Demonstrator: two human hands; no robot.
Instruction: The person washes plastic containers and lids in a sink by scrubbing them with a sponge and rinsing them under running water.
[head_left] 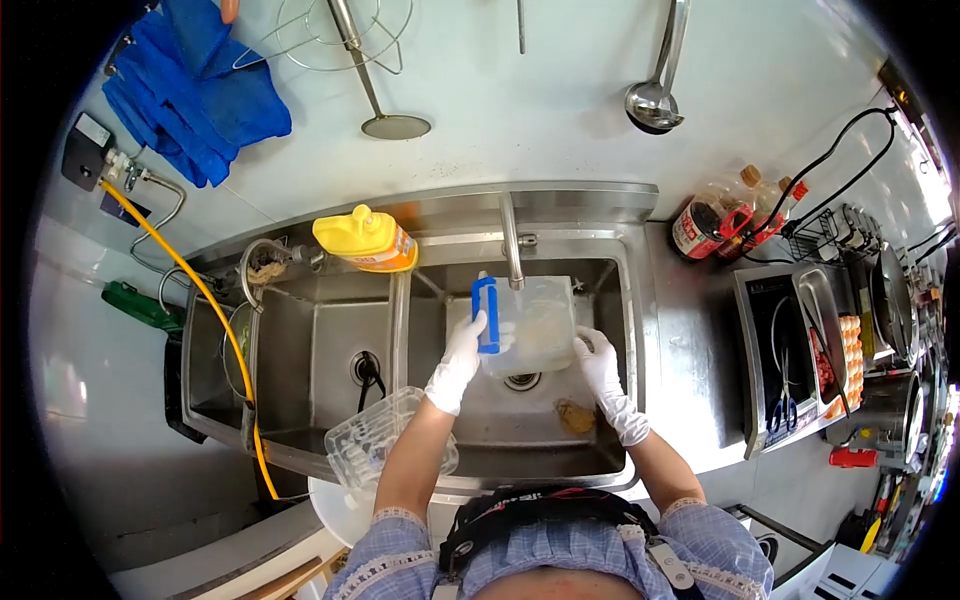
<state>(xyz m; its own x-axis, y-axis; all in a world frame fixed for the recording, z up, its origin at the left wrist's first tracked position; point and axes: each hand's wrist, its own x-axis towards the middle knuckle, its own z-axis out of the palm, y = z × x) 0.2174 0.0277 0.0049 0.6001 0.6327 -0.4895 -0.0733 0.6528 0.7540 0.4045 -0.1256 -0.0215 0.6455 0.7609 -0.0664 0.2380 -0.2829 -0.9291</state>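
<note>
Holding a translucent container under the faucet, inside the right basin of a steel double sink

Clasping the blue strip along its side with the gloved left hand; touching the opposite edge with bent fingers of the gloved right hand, impossible to tell whether gripping or merely resting; flanked by a yellow jug on the back ledge, labelled in print too small to read, and, at far right, by dark bottles with red labels, likewise illegible; reaching with the left forearm over clear plastic boxes on the front rim; set near a brown clump on the basin floor; backed by hanging ladles and blue cloth; bordered at left by a yellow hose
</note>
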